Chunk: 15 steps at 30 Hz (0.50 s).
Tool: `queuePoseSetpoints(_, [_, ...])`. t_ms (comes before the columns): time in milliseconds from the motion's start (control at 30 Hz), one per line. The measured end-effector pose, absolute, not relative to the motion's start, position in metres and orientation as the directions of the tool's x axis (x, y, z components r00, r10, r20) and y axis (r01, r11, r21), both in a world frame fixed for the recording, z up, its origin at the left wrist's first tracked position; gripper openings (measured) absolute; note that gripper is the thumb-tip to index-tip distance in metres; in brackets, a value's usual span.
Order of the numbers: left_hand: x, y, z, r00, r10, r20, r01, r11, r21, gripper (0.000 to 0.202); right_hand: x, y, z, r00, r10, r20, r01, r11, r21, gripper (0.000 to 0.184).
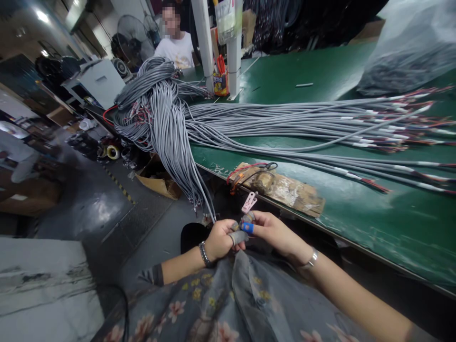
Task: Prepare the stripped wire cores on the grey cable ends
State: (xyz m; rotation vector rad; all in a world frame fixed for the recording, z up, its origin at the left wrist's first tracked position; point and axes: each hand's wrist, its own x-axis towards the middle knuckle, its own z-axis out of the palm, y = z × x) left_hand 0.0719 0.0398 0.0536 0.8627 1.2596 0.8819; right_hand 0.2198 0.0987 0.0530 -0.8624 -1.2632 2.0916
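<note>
My left hand (pixel 221 240) is closed around the end of a grey cable (pixel 208 199) that hangs down from the large bundle. Close against it, my right hand (pixel 276 232) is pinched together, with a blue wrap on the thumb. Grey wraps cover several fingertips. Whatever sits between my right fingers is too small and hidden to name. Just above the hands, a pink clip (pixel 249 202) hangs at the bench edge beside a worn wooden board (pixel 292 192). The grey cable bundle (pixel 171 118) drapes over the bench edge.
Many grey cables (pixel 270 123) with stripped coloured ends lie along the green bench (pixel 399 218). A plastic bag (pixel 409 57) rests at the far right. Behind a white post (pixel 234 61) stands a person (pixel 176 47). An open cardboard box (pixel 158 183) is on the floor.
</note>
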Motion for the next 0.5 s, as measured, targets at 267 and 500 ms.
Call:
queuePoseSetpoints(267, [0.0715, 0.0406, 0.0520, 0.061, 0.912, -0.406, -0.125, 0.411, 0.903, 0.041, 0.2172, 0.0951, 0.0526, -0.556, 0.782, -0.283, -0.006, -0.344, -0.939, 0.038])
queuePoseSetpoints(500, [0.0757, 0.0428, 0.0520, 0.010, 0.893, -0.450, -0.221, 0.441, 0.870, 0.046, 0.2168, 0.0945, 0.0546, -0.520, 0.801, -0.296, -0.030, -0.363, -0.931, 0.040])
